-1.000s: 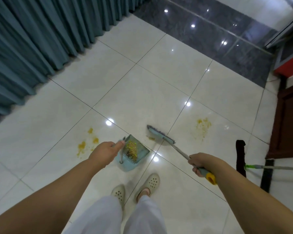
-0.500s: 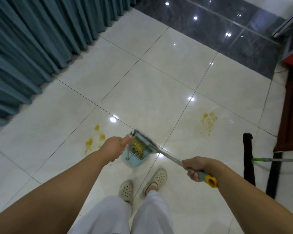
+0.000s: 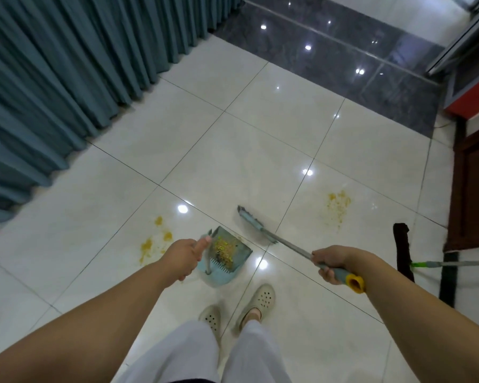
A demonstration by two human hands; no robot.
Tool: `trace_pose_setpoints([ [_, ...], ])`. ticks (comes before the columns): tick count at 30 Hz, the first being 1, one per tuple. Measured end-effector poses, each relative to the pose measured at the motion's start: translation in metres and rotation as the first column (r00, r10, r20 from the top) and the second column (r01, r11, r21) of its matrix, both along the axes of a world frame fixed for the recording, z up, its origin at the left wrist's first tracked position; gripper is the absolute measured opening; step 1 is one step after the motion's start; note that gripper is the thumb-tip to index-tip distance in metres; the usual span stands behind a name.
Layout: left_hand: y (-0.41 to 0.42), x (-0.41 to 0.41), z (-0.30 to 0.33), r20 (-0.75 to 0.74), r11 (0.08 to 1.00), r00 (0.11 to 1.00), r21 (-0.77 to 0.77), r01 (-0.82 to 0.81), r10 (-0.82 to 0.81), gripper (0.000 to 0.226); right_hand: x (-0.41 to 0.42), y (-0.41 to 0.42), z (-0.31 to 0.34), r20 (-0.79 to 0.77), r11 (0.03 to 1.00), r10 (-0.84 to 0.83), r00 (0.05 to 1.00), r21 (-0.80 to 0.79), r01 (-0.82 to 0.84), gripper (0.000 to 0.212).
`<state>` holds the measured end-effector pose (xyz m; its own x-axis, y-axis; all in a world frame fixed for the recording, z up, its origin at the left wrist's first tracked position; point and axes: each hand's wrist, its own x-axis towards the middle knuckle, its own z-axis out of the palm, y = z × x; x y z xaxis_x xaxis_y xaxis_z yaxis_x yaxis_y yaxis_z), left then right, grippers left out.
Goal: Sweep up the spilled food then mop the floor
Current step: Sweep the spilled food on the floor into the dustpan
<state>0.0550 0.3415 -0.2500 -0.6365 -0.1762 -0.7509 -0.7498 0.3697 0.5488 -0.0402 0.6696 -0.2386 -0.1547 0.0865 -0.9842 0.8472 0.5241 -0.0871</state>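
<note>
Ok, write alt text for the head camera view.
Seen from above, a person's left hand holds a blue dustpan with yellow crumbs in it, while the right hand holds a broom whose head is just beyond it. Two yellow spills remain on the white tiles; a mop lies at right.

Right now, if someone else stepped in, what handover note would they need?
Left hand: gripping the dustpan handle; pan on the floor, holding swept food.
Right hand: gripping the broom; its head is on the tile beside the pan.
Done: one pile collected.
Left: yellow spill left of the pan, spill to the right, then mopping; the mop lies at right.
</note>
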Motion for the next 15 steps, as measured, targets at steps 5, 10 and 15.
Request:
trace_pose_setpoints([
  [5, -0.004, 0.009, -0.003, 0.005, 1.000, 1.000, -0.001, 0.028, -0.027, 0.054, 0.013, -0.015, -0.025, 0.016, 0.998, 0.038, 0.999, 0.056, -0.039, 0.017],
  [10, -0.005, 0.007, -0.001, -0.019, 0.999, 1.000, 0.035, 0.026, -0.025, 0.054, 0.045, -0.021, -0.018, 0.106, 0.995, 0.096, 0.990, 0.012, -0.097, 0.012],
  [15, -0.003, 0.009, 0.002, -0.026, 0.999, 1.000, 0.047, 0.011, -0.010, 0.054, 0.061, 0.000, 0.013, 0.100, 0.994, 0.069, 0.993, -0.090, -0.060, 0.047],
])
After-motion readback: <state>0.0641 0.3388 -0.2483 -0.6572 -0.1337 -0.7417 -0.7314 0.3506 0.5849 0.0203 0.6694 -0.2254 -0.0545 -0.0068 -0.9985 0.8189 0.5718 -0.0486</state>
